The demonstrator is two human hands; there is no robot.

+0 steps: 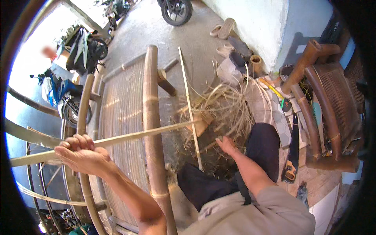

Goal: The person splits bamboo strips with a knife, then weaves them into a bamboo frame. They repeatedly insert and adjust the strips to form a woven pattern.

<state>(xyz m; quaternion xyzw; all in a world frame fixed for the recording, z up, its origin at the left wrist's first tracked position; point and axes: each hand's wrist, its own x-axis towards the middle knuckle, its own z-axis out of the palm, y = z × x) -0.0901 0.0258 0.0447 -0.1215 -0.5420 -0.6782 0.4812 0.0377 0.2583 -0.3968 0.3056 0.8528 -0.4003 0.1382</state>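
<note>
My left hand (87, 155) is closed round a long, pale split bamboo strip (133, 136), which runs across a bamboo bench (125, 102) toward a small wooden block (202, 124). My right hand (227, 145) is low in front of my knees, its fingers curled. A thin, blurred shape extends from it to the left; I cannot make out what it is. Another narrow bamboo strip (187, 90) lies slanting between the bench and a heap of pale bamboo shavings (231, 105). The heap spreads just beyond my right hand.
At the right are a handsaw (290, 156), a tape measure (285, 104) and a brown bamboo chair (333, 105). Sandals (226, 28) lie along the wall. Parked motorbikes (64, 94) stand at the upper left. A person, blurred, is near them.
</note>
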